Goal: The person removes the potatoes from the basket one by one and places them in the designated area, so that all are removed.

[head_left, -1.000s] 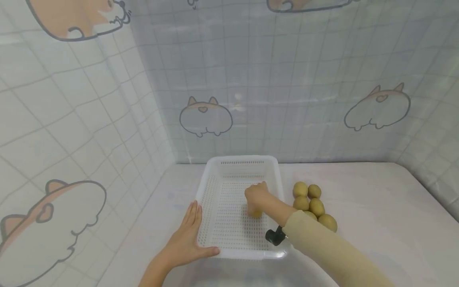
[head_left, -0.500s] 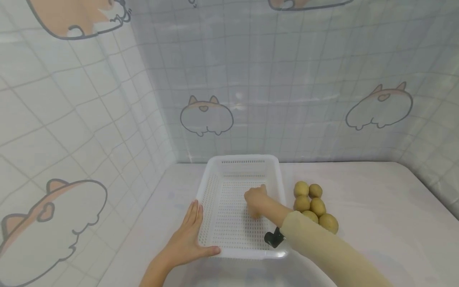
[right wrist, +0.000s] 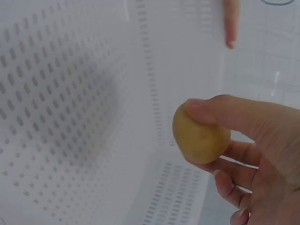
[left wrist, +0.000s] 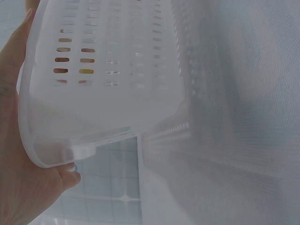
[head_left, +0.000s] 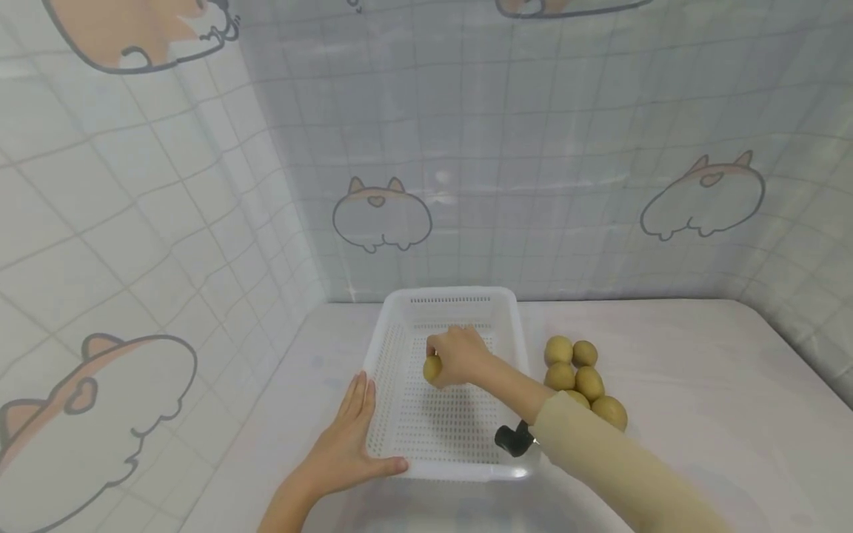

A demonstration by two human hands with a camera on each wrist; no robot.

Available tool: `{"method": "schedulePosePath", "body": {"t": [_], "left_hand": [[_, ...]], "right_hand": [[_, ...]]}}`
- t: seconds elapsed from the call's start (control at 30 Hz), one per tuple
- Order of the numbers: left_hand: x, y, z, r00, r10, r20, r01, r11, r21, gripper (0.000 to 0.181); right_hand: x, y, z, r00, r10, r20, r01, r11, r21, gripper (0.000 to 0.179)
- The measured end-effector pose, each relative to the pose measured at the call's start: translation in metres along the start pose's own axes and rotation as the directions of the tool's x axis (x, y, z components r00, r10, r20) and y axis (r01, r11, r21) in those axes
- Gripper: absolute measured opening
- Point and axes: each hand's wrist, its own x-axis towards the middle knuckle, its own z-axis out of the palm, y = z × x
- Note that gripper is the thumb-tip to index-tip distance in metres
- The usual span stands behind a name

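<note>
My right hand (head_left: 458, 357) pinches a small yellow potato (head_left: 432, 368) above the floor of a white perforated plastic basket (head_left: 413, 437). In the right wrist view, the thumb lies on top of the potato (right wrist: 200, 136) and the fingers are beneath it. My left hand (head_left: 343, 444) rests at the near left corner of the basket, with straight fingers along the left rim and the thumb on the near rim. The left wrist view shows that hand (left wrist: 23, 183) against the outside of the basket (left wrist: 108, 103).
Several potatoes (head_left: 589, 383) lie grouped on the white table (head_left: 706, 400), just right of the basket; the right sleeve (head_left: 600, 459) partly covers one. A black wrist camera (head_left: 514, 438) hangs under the right wrist. A patterned curtain (head_left: 533, 222) stands behind and at both sides.
The right hand has risen and moved left and away within the basket, bringing the potato into view at its left side. The left hand keeps its place.
</note>
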Motion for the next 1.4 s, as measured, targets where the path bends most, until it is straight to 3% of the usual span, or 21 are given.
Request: {"method": "schedulePosePath", "body": {"t": [0.2, 0.4, 0.6, 0.87, 1.07, 1.27, 1.4], "left_hand": [[-0.001, 0.001, -0.001, 1.000, 0.007, -0.004, -0.007, 1.000, 0.003, 0.131], [-0.001, 0.001, -0.003, 1.000, 0.011, 0.000, -0.011, 1.000, -0.003, 0.130], [-0.001, 0.002, -0.002, 1.000, 0.006, 0.010, -0.006, 1.000, -0.004, 0.129], [0.000, 0.001, -0.002, 1.000, 0.011, -0.006, -0.011, 1.000, 0.001, 0.130], [0.000, 0.000, -0.002, 1.000, 0.021, -0.021, -0.021, 1.000, 0.008, 0.131], [0.000, 0.000, -0.003, 1.000, 0.025, -0.019, -0.025, 1.000, 0.008, 0.131], [0.000, 0.000, -0.003, 1.000, 0.020, -0.020, -0.020, 1.000, 0.008, 0.132]], "right_hand": [[-0.006, -0.007, -0.019, 0.989, -0.115, -0.092, 0.118, 0.993, 0.032, 0.038], [-0.013, -0.006, -0.031, 0.961, -0.180, -0.210, 0.202, 0.975, 0.089, 0.043], [-0.022, 0.004, -0.035, 0.915, -0.199, -0.351, 0.255, 0.959, 0.120, 0.047], [-0.035, 0.023, -0.042, 0.823, -0.214, -0.526, 0.345, 0.924, 0.163, 0.047], [-0.042, 0.035, -0.047, 0.765, -0.241, -0.597, 0.415, 0.893, 0.172, 0.046], [-0.048, 0.041, -0.052, 0.727, -0.287, -0.624, 0.456, 0.881, 0.125, 0.047], [-0.055, 0.046, -0.057, 0.729, -0.292, -0.620, 0.449, 0.887, 0.110, 0.049]]}}
